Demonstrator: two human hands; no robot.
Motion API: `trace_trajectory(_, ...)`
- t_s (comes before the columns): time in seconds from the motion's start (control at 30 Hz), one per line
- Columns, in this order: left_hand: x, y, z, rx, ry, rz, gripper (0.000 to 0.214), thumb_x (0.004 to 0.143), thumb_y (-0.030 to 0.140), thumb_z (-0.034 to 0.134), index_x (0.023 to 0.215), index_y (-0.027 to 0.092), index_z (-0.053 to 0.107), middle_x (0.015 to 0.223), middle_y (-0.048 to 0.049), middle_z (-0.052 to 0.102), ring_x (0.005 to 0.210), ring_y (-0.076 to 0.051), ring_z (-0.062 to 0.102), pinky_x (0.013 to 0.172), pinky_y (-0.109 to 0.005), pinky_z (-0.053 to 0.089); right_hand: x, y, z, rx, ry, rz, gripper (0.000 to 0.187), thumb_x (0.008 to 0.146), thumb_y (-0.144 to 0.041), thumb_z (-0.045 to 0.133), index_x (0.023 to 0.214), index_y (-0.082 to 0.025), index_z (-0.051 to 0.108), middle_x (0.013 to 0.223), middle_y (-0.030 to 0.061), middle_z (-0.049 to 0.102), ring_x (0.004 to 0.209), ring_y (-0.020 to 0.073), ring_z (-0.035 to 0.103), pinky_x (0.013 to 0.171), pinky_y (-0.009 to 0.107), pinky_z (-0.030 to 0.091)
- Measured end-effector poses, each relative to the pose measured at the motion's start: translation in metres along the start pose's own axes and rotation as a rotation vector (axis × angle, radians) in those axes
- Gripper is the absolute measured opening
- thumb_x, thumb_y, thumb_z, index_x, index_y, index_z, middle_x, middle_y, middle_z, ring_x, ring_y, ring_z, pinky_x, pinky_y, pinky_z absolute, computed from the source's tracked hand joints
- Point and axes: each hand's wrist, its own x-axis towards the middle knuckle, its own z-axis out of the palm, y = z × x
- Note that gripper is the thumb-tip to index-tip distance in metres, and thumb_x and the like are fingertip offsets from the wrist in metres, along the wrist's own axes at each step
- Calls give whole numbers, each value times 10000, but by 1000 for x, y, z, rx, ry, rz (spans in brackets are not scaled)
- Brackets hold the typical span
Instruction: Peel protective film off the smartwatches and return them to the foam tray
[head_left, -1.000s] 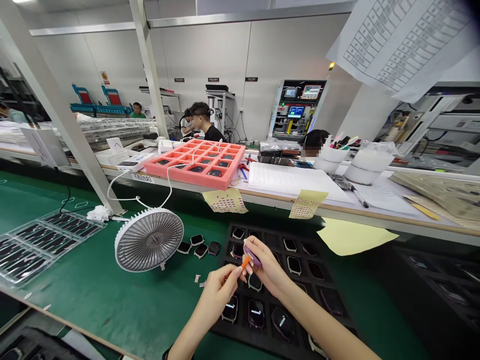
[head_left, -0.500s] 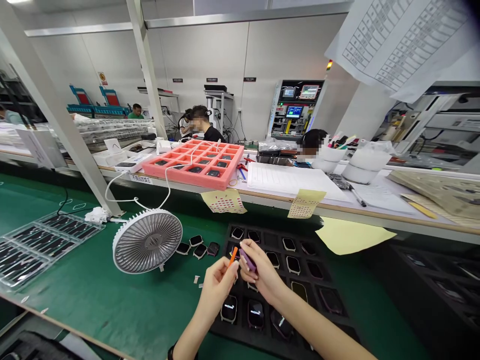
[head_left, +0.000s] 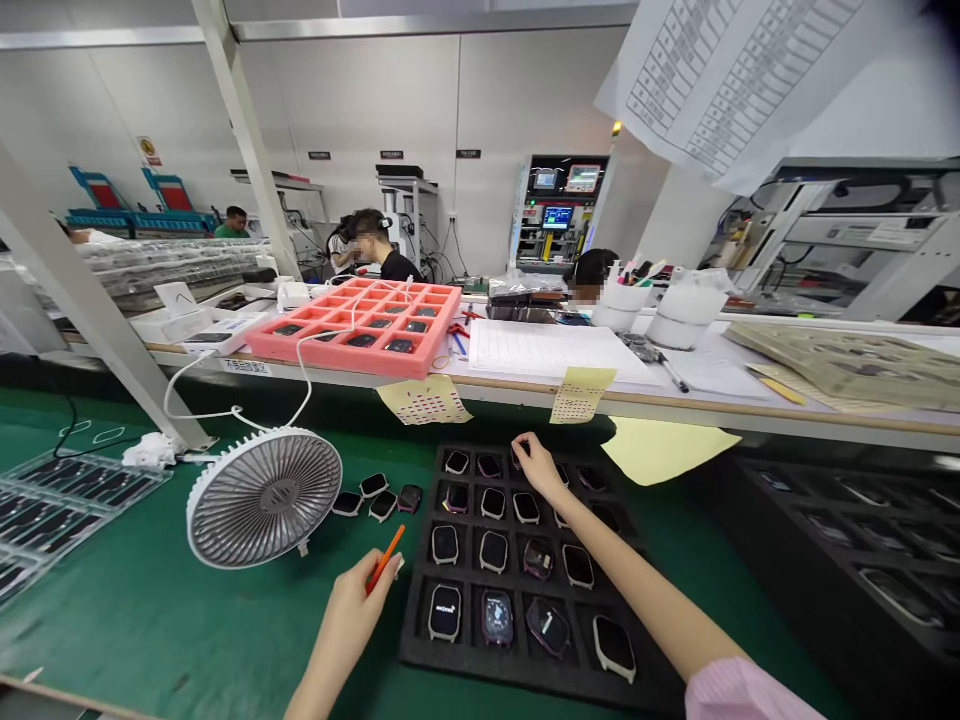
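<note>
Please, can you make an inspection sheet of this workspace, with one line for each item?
Surface: green mat under everything in front of the person.
Job's things: black foam tray holding rows of smartwatches.
Clutter: desk fan, four loose watches beside it, clear trays of dark parts at far left.
Hands: left hand grips an orange stick; right hand is at the tray's top row.
Cables: white cable loops from the fan toward the bench.
Surroundings: pink foam tray on the bench, co-workers beyond.
</note>
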Motion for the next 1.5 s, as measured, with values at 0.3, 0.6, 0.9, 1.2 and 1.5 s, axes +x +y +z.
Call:
trace_trajectory(0.3, -4, -12, -4, 274, -3, -71, 397, 834, 539, 323, 638, 205, 412, 562, 15, 462, 513, -143, 446, 531, -222, 292, -1, 29, -6, -464, -18, -154, 82, 817, -164, 475, 808, -188, 553, 883, 75, 583, 935, 225, 532, 847, 318, 390)
trace_trajectory(0.6, -1, -8, -6, 248, 4, -124, 375, 851, 558, 323, 922, 227, 485, 838, -33, 636, 745, -209, 592, 637, -245, 378, -4, 42, -47, -810, -44, 17, 124, 848, -194, 509, 954, -131, 521, 886, 122, 563, 862, 258, 561, 691, 307, 390)
trace_trajectory(0.9, -11, 11, -9, 168, -16, -95, 401, 873, 568, 306, 936, 225, 504, 841, -35, 649, 707, -203, 595, 649, -259, 387, 2, 42, -42, -739, -77, 102, 261, 847, -180, 505, 1091, -86, 516, 938, 188, 583, 868, 302, 595, 671, 324, 371)
trace_trajectory(1.2, -13, 32, 4, 80, -56, 9, 427, 878, 564, 318, 928, 207, 546, 720, -7, 566, 629, -163, 501, 587, -233, 330, 0, 52, -60, -150, -5, 112, 176, 669, -301, 652, 780, -190, 570, 523, -33, 446, 557, 172, 468, 553, 266, 285)
trace_trajectory(1.5, -8, 75, 28, -393, -363, 86, 401, 884, 550, 348, 851, 182, 503, 551, 80, 235, 459, -74, 225, 442, -187, 193, -61, -27, -16, 698, -226, 120, 390, 714, -535, 599, 914, -201, 572, 642, -21, 454, 499, 112, 402, 450, 251, 316)
